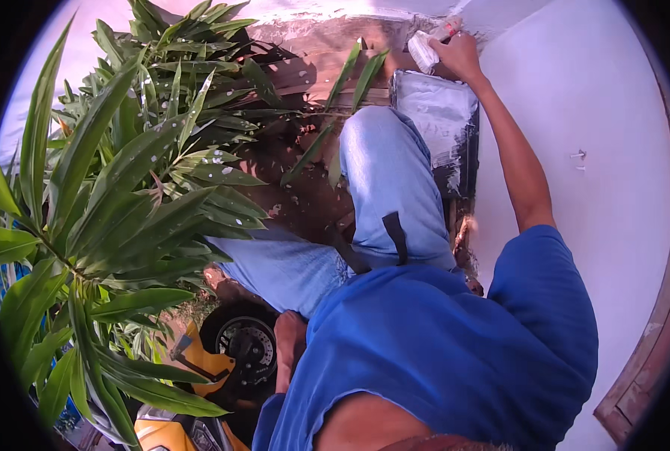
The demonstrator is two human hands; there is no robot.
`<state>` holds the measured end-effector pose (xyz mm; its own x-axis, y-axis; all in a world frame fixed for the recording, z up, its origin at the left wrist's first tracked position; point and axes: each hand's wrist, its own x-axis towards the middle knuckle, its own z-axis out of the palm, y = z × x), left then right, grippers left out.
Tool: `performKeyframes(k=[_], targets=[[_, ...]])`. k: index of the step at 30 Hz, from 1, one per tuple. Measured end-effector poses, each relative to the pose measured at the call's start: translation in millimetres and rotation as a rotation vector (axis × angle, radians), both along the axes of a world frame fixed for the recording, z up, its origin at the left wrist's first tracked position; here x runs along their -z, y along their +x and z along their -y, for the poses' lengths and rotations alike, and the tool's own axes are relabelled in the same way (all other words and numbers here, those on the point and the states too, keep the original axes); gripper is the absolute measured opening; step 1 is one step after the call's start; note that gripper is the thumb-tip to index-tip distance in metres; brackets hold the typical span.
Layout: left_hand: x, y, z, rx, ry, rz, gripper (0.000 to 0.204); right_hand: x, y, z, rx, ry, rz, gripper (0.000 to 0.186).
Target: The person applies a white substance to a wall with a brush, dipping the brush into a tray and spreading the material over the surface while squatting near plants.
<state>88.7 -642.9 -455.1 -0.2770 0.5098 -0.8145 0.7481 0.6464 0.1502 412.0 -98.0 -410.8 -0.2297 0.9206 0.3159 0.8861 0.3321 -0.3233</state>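
Observation:
At the far right, my right hand (pixel 459 56) is closed on a white, paint-smeared thing (pixel 424 52) shaped like a short roller or pad. It is held low beside the wall; its exact kind is not clear. A small red bit (pixel 453 27) shows just beyond my fingers. Nearer to me, below that hand, a black tray (pixel 455 177) smeared with white paint lies on the ground. My left hand (pixel 290 331) hangs low beside my left thigh, touching or close to the jeans. Its fingers are mostly hidden.
A white wall (pixel 575 128) runs along my right side. Leafy green plants (pixel 132 180) crowd the left, some leaves white-spotted. A yellow motorbike with a black wheel (pixel 245 346) stands close behind at lower left. Brown soil (pixel 297 203) lies by my knees (pixel 376 143).

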Motion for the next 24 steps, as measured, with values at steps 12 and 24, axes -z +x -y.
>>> performKeyframes(k=[12,24], targets=[[-7.5,14.5,-37.7,0.062,-0.225,0.042,0.035,134.1,115.0,54.3,0.355,-0.278,0.12,0.037],[-17.7,28.3,-59.4,0.042,-0.363,0.059,0.037,149.3,31.3,48.9,0.106,-0.396,-0.046,0.032]])
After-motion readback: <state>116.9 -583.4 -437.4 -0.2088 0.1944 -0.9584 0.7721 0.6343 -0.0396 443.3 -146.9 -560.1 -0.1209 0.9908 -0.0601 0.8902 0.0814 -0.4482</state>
